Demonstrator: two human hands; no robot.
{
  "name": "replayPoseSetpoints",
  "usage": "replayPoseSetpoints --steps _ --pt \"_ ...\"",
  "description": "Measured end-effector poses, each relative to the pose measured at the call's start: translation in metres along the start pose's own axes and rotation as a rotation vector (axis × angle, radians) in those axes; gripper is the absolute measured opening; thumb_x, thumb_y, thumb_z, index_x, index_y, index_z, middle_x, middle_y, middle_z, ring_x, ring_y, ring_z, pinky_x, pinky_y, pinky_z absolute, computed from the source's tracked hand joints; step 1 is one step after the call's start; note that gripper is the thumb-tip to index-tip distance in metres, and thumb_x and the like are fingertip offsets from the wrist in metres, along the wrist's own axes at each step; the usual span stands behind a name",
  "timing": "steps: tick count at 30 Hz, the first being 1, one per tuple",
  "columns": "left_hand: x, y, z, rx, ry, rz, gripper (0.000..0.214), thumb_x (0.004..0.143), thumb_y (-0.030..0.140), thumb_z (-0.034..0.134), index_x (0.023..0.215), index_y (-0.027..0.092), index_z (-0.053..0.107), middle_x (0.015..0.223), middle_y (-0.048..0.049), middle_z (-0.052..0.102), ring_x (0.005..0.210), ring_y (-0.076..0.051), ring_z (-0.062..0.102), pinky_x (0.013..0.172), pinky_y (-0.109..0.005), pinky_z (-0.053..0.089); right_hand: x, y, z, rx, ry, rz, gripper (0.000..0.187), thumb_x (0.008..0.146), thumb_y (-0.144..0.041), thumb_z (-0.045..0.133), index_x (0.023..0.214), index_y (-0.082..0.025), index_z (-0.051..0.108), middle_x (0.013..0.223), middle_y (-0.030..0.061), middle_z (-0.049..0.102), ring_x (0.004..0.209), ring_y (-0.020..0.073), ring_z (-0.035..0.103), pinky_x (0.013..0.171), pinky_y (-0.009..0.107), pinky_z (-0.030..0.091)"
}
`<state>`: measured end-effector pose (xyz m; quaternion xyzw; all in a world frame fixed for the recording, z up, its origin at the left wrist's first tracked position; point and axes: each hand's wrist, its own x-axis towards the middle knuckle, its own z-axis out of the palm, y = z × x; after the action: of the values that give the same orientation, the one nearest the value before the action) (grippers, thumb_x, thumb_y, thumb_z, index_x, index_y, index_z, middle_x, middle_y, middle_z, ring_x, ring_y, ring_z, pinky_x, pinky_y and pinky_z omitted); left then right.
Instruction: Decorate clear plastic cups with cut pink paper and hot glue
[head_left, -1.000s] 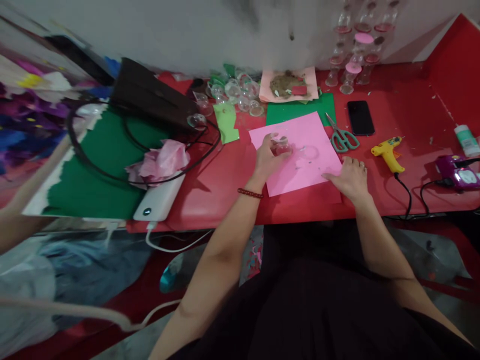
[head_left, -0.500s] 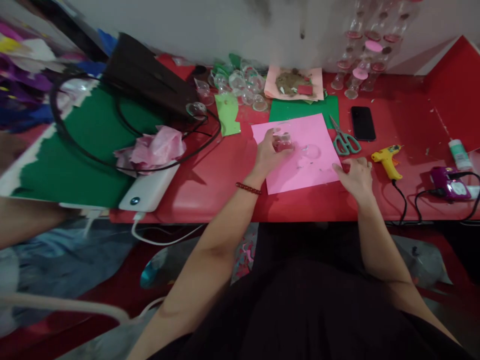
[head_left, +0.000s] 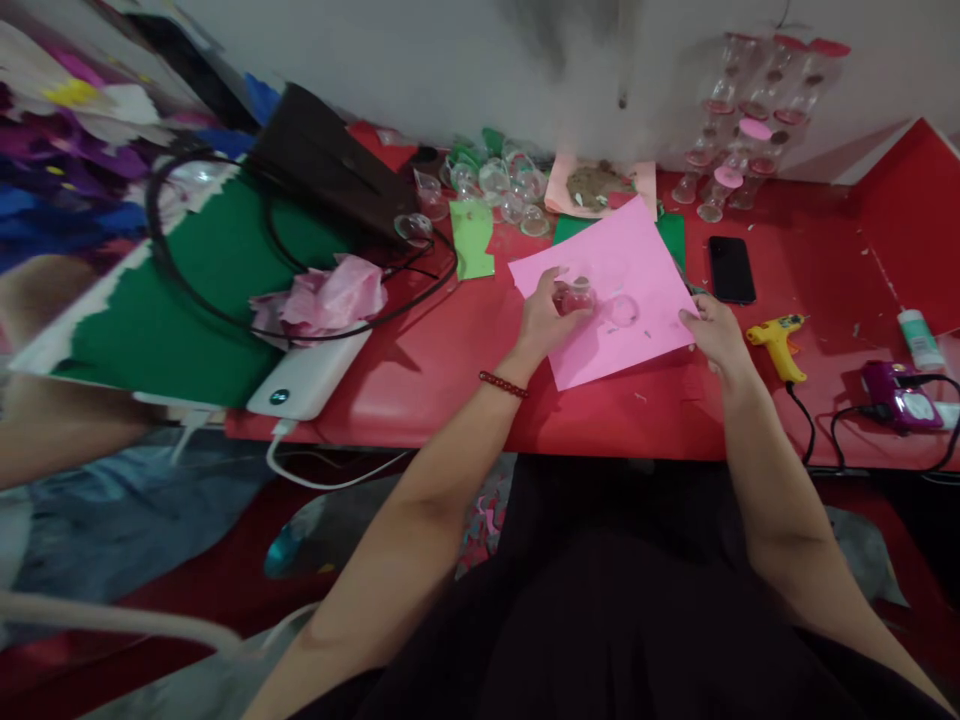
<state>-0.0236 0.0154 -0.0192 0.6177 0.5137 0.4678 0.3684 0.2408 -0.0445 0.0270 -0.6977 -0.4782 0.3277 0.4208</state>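
Note:
My left hand (head_left: 544, 318) rests on a pink paper sheet (head_left: 626, 262), its fingers curled round a small clear plastic dome (head_left: 576, 297). A second clear dome (head_left: 622, 309) lies on the sheet just right of it. My right hand (head_left: 712, 330) pinches the sheet's right edge and holds that side lifted off the red table (head_left: 450, 380). The raised sheet hides most of the green paper (head_left: 672, 236) behind it.
A black phone (head_left: 731, 268) and a yellow glue gun (head_left: 780, 338) lie to the right, a purple device (head_left: 902, 394) and a glue bottle (head_left: 919, 338) beyond. Clear domes (head_left: 499, 185) cluster at the back. Left: green sheet (head_left: 187, 290), crumpled pink tissue (head_left: 330, 295), white power bank (head_left: 304, 380). Another person's arm (head_left: 45, 440) sits far left.
My right hand has taken hold of the pink sheet's right edge and lifted it, so the sheet now tilts up and covers the scissors. The left hand stays on the dome.

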Motion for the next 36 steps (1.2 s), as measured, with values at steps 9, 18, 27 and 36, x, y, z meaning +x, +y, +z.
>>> replayPoseSetpoints --steps 9,18,27,36 --pt "-0.004 -0.011 0.001 0.007 -0.087 0.172 0.079 0.071 0.03 0.092 0.142 0.018 0.06 0.114 -0.011 0.078 0.108 -0.027 0.075 0.101 -0.047 0.059 0.037 0.013 -0.013 0.069 0.202 0.009 0.012 0.085 -0.008 0.062 0.083 -0.02 0.062 0.066 -0.0049 0.057 0.047 0.0092 0.045 0.046 0.025 0.037" --pt "-0.014 0.009 -0.006 0.023 -0.309 0.25 0.073 0.071 0.03 0.093 0.138 0.021 0.065 0.136 -0.0153 0.077 0.125 -0.033 0.074 0.111 -0.051 0.056 0.039 0.015 -0.019 0.17 0.41 0.056 0.018 0.088 -0.007 0.057 0.082 -0.023 0.055 0.068 -0.0044 0.055 0.046 0.0111 0.046 0.047 0.028 0.039" --pt "-0.015 0.008 0.003 0.171 -0.497 0.212 0.076 0.069 0.027 0.095 0.139 0.018 0.068 0.149 -0.0185 0.071 0.138 -0.036 0.067 0.121 -0.057 0.049 0.038 0.009 -0.011 0.333 0.359 0.087 0.015 0.093 -0.01 0.055 0.091 -0.025 0.052 0.071 -0.0047 0.057 0.046 0.0104 0.048 0.046 0.026 0.044" --pt "-0.002 0.028 -0.106 0.139 -0.16 -0.059 0.036 0.082 0.023 0.074 0.116 0.017 0.079 0.129 -0.0154 0.081 0.122 -0.03 0.076 0.117 -0.053 0.054 0.016 -0.028 -0.016 0.313 0.176 -0.151 0.007 0.094 -0.018 0.06 0.094 -0.024 0.056 0.075 -0.0032 0.06 0.049 0.0082 0.049 0.044 0.021 0.041"
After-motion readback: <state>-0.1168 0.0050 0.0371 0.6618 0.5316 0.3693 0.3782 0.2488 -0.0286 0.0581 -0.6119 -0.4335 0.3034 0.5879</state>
